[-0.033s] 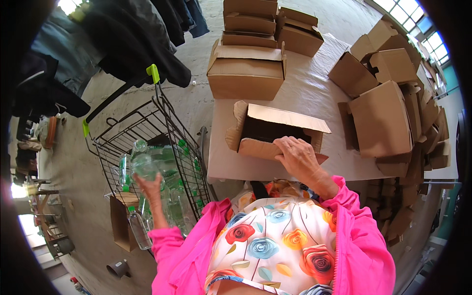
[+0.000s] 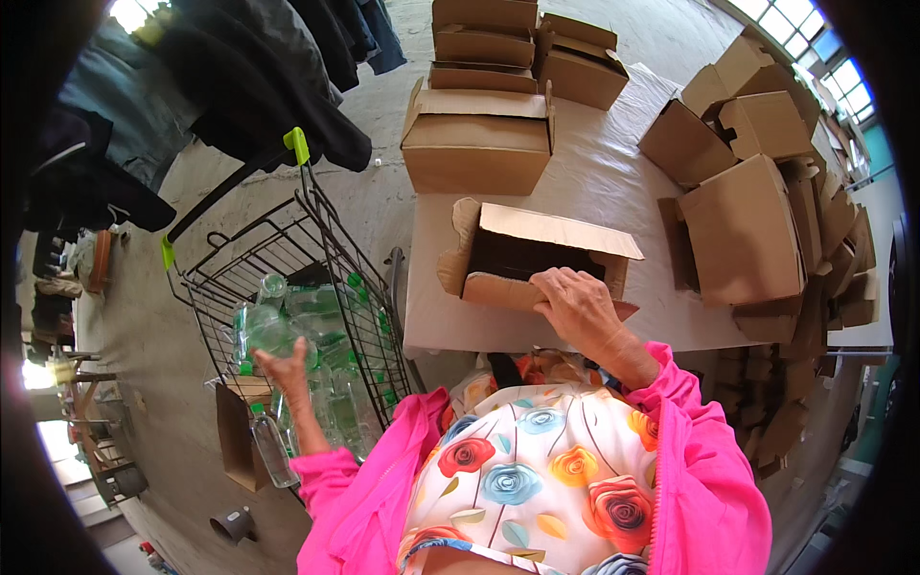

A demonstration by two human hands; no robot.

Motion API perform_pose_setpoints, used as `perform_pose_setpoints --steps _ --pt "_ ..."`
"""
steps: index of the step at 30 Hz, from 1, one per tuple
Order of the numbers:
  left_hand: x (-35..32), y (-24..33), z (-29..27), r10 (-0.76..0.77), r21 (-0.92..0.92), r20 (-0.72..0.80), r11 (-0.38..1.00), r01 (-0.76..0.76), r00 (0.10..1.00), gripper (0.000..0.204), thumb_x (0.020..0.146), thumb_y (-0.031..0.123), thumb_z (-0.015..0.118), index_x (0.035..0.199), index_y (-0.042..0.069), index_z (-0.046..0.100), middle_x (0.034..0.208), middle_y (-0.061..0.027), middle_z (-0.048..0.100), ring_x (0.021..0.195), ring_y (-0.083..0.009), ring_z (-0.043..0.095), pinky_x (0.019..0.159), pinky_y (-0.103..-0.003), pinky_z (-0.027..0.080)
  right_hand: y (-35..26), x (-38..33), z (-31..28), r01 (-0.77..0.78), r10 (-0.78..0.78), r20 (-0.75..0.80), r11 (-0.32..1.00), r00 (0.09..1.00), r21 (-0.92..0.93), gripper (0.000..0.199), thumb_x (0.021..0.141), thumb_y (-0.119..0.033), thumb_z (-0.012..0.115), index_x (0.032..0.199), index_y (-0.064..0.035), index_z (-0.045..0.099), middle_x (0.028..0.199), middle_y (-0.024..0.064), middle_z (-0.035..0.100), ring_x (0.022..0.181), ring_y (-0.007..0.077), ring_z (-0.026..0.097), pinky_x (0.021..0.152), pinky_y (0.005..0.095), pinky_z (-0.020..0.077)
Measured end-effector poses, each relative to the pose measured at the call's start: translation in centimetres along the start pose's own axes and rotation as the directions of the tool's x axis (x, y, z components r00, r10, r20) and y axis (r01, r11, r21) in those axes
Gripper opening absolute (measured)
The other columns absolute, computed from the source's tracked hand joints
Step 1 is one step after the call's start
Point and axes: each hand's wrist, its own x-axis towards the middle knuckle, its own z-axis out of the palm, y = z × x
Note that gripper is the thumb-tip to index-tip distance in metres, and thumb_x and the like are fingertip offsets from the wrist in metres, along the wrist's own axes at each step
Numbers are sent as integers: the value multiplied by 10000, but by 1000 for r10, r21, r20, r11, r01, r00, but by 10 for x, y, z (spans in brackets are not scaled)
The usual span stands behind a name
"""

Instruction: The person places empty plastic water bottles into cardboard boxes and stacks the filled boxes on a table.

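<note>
Indoors, carton (image 2: 561,230) on white table (image 2: 604,172).

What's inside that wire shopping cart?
A jumble of clear bottles, some with green caps, shows inside the wire cart. The left hand covers part of the view, and whatever lies beneath the upper bottles is hidden, so I can't count them.

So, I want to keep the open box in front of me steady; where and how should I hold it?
Probably hold the open box by its near upper edge, coming from your side, fingers over the edge and thumb outside. The open top leaves that thin edge exposed toward you; the right hand is at it now.
</note>
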Motion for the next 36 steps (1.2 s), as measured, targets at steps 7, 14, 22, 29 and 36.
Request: perform_pose_setpoints --steps 7,14,22,29,36 --pt "-33 198 -32 178 -922 -114 349 -171 977 741 671 78 713 1306 73 331 1258 -166 412 1181 -301 409 979 -495 366 2 -1 -6 83 -90 92 993 992 78 224 704 -68 625 910 -64 537 797 70 577 777 229 575 680 338 461" --pt "-48 331 57 880 -952 172 265 -156 443 768 590 185 813 1220 42 399 1189 -169 475 1107 -291 489 928 -414 408 -5 -24 -25 55 -93 237 985 967 163 219 708 -107 596 902 -64 504 814 76 564 830 251 566 694 371 458" --pt "-86 345 100 801 -779 595 596 -192 72 759 525 127 836 1156 45 424 1130 -142 536 1051 -223 533 880 -319 431 25 -57 -27 -261 209 226 936 951 235 247 704 -200 658 873 -35 584 842 122 592 824 316 582 702 423 479" --pt "-75 354 99 826 -794 562 554 -251 47 734 547 106 781 1177 56 408 1084 -117 544 983 -259 567 846 -332 445 58 -51 -32 -439 129 508 707 852 555 516 849 -441 502 1125 -7 546 1041 227 587 959 390 556 834 396 441" --pt "-70 351 101 654 -634 756 716 -294 -38 712 581 148 754 1195 29 414 1061 -146 543 989 -261 546 872 -334 416 76 -34 -31 -535 347 426 694 835 482 548 929 -371 381 1301 27 321 1219 289 454 1117 389 467 946 390 357"
